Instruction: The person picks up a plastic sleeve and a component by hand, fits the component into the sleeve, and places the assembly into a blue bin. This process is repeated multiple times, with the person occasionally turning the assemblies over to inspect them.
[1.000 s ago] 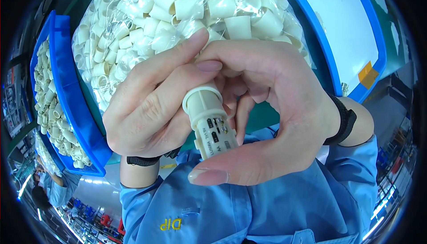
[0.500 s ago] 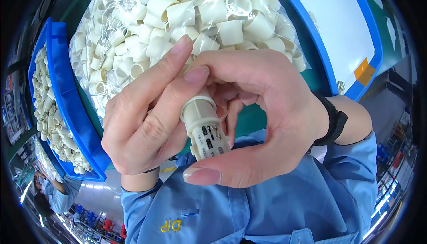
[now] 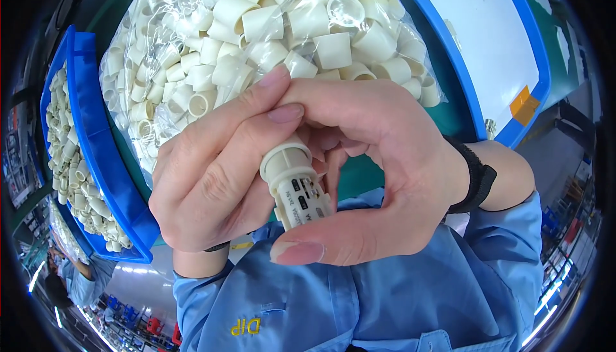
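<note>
Between both hands is a small cream plastic cylindrical part [image 3: 298,188] with a round collar, side lugs, slots and dark print. It tilts, with its printed end toward my body. My left hand [image 3: 212,179] is closed round its left side, fingers bent over the upper end. My right hand [image 3: 398,166] curls in from the right, its index fingertip meeting the left fingers above the part. The right thumb overlaps the part's lower end. The upper end is hidden by fingers. Just beyond lies a clear plastic bag [image 3: 410,31] of white cylindrical sleeves [image 3: 332,50].
At the left stands a blue bin [image 3: 102,140] of small cream fittings [image 3: 80,172]. A blue-rimmed white tray [image 3: 494,31] with an orange label [image 3: 524,105] is at the right. Green work surface [image 3: 362,176] shows between the hands. Another person's arm [image 3: 83,272] appears at the far left.
My right knuckles and wrist have dropped slightly toward my body. The right thumb has shifted a little to the right. Both hands still hold the cylindrical part.
</note>
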Action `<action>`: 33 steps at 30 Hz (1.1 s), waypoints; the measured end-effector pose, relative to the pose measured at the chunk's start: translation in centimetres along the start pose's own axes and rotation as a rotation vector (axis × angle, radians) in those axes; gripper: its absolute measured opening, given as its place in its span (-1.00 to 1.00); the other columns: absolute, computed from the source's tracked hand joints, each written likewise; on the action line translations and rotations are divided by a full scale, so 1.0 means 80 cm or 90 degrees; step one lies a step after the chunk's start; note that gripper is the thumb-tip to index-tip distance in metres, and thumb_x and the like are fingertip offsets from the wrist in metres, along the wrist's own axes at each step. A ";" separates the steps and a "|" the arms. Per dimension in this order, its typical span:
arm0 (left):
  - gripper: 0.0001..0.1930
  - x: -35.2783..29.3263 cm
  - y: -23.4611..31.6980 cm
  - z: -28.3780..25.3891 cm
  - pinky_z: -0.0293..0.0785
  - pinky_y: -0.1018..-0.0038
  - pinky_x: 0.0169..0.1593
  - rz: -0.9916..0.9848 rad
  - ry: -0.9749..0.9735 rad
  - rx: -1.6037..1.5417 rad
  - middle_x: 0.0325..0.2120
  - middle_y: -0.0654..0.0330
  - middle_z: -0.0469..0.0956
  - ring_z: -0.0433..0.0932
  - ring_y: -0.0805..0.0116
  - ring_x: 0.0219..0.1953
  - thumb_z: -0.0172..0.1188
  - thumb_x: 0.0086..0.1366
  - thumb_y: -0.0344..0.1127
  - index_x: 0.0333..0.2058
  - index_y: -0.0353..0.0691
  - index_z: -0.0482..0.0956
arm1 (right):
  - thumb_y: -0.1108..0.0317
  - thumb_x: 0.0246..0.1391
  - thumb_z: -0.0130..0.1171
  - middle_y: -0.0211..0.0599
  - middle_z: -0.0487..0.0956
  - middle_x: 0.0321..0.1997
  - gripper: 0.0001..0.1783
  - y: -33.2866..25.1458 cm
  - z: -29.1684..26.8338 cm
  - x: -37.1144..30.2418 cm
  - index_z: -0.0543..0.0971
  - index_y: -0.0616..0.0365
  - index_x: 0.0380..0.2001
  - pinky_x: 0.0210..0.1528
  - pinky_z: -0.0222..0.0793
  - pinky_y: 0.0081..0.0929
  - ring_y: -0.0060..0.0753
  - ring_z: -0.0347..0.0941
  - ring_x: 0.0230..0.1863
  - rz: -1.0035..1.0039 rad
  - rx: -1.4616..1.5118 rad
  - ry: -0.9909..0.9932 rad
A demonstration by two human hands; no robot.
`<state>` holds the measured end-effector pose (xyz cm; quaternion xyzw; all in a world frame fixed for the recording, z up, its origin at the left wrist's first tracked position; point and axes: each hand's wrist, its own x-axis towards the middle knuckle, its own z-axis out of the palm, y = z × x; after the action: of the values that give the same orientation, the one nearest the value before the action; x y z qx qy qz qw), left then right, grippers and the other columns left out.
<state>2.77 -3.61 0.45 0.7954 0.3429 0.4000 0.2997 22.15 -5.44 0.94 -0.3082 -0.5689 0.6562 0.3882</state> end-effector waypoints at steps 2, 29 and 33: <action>-0.79 0.003 0.004 0.000 0.60 0.33 -0.04 -0.002 -0.002 0.014 -0.07 -0.26 0.60 0.66 0.05 -0.12 0.18 0.28 -0.47 -0.15 -0.44 0.63 | 0.37 -0.24 0.62 -0.37 0.56 -0.26 -0.20 -0.004 -0.001 0.001 0.40 0.38 0.05 -0.42 0.41 -0.78 -0.72 0.50 -0.38 0.016 0.003 -0.004; -0.73 0.002 -0.010 0.001 0.57 0.37 -0.04 0.056 0.039 0.091 -0.16 -0.17 0.61 0.64 0.13 -0.12 0.39 0.20 -0.32 -0.20 -0.35 0.60 | 0.09 -0.14 0.51 -0.37 0.51 -0.59 -0.48 -0.008 0.012 0.003 0.47 0.29 -0.42 -0.50 0.33 -0.58 -0.58 0.43 -0.56 0.050 0.075 0.125; -0.74 0.011 -0.037 -0.001 0.60 0.53 -0.29 0.222 0.006 -0.121 -0.22 -0.12 0.64 0.67 0.22 -0.29 0.41 0.04 -0.53 -0.24 -0.44 0.67 | 0.31 -0.23 0.59 -0.43 0.53 -0.27 -0.34 -0.020 -0.002 0.001 0.43 0.21 -0.10 -0.40 0.38 -0.75 -0.72 0.45 -0.36 0.088 -0.076 -0.008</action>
<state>2.22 -1.18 -1.36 0.8089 0.1619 0.4803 0.2981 22.47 -5.18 2.47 -0.3649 -0.5868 0.6485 0.3193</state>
